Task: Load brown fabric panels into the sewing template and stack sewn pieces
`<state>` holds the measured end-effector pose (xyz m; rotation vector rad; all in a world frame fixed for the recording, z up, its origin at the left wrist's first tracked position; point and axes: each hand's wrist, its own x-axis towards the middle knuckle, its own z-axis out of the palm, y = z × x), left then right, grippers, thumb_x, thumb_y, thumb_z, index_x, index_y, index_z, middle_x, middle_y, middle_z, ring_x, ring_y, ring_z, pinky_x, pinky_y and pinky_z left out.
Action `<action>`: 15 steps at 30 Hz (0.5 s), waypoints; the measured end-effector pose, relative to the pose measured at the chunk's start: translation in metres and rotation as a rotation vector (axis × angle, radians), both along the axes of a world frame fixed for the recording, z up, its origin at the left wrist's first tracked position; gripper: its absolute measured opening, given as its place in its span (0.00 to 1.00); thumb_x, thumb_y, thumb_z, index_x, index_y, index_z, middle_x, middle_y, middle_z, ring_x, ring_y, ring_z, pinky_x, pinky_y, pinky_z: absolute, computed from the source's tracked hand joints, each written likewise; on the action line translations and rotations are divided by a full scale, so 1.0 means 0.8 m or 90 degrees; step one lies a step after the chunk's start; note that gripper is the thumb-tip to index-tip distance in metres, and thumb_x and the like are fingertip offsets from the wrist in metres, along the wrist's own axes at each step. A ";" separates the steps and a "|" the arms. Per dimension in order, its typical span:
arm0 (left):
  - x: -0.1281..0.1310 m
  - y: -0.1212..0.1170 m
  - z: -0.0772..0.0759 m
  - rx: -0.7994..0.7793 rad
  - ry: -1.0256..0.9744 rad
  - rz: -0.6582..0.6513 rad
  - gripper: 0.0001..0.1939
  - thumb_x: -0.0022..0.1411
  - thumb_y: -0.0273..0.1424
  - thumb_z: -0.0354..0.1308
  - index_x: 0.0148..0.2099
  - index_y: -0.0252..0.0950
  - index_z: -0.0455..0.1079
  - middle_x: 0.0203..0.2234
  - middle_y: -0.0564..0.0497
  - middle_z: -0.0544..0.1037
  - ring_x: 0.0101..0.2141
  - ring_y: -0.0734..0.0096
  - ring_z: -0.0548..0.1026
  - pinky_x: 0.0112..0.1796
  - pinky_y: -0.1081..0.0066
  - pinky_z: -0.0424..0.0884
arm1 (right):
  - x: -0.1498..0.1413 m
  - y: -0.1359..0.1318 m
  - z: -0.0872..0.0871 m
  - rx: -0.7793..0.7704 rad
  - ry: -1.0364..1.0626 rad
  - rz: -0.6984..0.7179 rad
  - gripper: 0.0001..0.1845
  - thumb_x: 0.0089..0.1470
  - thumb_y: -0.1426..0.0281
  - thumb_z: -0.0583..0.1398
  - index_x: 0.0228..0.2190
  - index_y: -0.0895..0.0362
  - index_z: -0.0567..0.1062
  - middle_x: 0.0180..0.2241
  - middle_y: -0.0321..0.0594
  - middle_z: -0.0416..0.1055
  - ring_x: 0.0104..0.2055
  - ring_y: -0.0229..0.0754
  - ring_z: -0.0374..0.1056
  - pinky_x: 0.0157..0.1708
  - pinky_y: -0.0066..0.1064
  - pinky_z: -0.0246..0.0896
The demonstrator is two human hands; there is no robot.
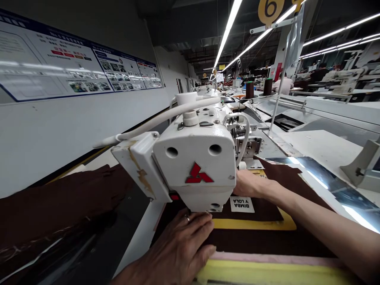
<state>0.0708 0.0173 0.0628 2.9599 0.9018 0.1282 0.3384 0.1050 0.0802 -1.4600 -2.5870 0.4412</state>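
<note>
The white sewing machine head [178, 174] with a red three-part emblem fills the middle of the view. Just below its lower front edge, my left hand [184, 245], a ring on one finger, lies with its fingers stretched out on dark brown material [249, 239]. From the right, my right hand [247, 184] reaches behind the machine head, which hides its fingers. Beside that wrist is a white label [242, 204] reading "BIMBA Y LOLA", upside down, on a brown panel [268, 211]. A yellow sheet [287, 222] shows under the panel's edge. The needle area is hidden.
Brown material [53, 198] is heaped at the left. A yellow strip [276, 271] runs along the bottom edge. At right are a glossy dark sheet [335, 190] and a grey bracket [362, 162]. Brown thread cones [249, 90] stand behind; a person [283, 84] sits farther back.
</note>
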 end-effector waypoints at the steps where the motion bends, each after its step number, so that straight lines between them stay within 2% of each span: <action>1: 0.000 0.001 -0.002 -0.003 -0.002 0.005 0.24 0.72 0.33 0.58 0.67 0.36 0.65 0.64 0.47 0.71 0.62 0.52 0.71 0.61 0.48 0.70 | 0.000 -0.001 -0.002 0.011 -0.014 -0.007 0.07 0.61 0.68 0.62 0.32 0.58 0.73 0.30 0.43 0.72 0.25 0.40 0.63 0.24 0.30 0.56; 4: -0.001 0.001 -0.005 -0.024 -0.015 0.017 0.26 0.71 0.33 0.59 0.68 0.37 0.64 0.64 0.47 0.71 0.62 0.51 0.71 0.60 0.47 0.70 | 0.000 -0.013 -0.007 0.063 -0.039 -0.030 0.04 0.63 0.72 0.58 0.36 0.60 0.73 0.30 0.45 0.70 0.28 0.44 0.65 0.30 0.35 0.61; 7: -0.003 0.001 -0.005 -0.052 -0.050 0.026 0.27 0.69 0.34 0.61 0.68 0.40 0.64 0.63 0.49 0.72 0.61 0.54 0.72 0.61 0.51 0.70 | -0.003 -0.032 -0.014 0.111 -0.027 -0.008 0.07 0.66 0.74 0.54 0.42 0.60 0.72 0.37 0.48 0.71 0.39 0.49 0.68 0.42 0.41 0.64; 10: -0.006 0.002 -0.010 -0.058 -0.104 0.032 0.23 0.70 0.32 0.59 0.65 0.43 0.66 0.61 0.52 0.74 0.61 0.60 0.72 0.62 0.57 0.70 | -0.008 -0.050 -0.024 0.121 -0.005 0.039 0.08 0.66 0.69 0.57 0.42 0.58 0.74 0.44 0.49 0.71 0.48 0.51 0.67 0.49 0.41 0.63; 15: -0.010 0.007 -0.023 -0.027 -0.131 0.030 0.22 0.72 0.28 0.56 0.66 0.40 0.65 0.62 0.48 0.74 0.60 0.62 0.72 0.60 0.61 0.70 | -0.008 -0.061 -0.037 0.111 0.023 0.061 0.12 0.68 0.62 0.58 0.43 0.55 0.77 0.45 0.46 0.72 0.51 0.52 0.65 0.54 0.42 0.61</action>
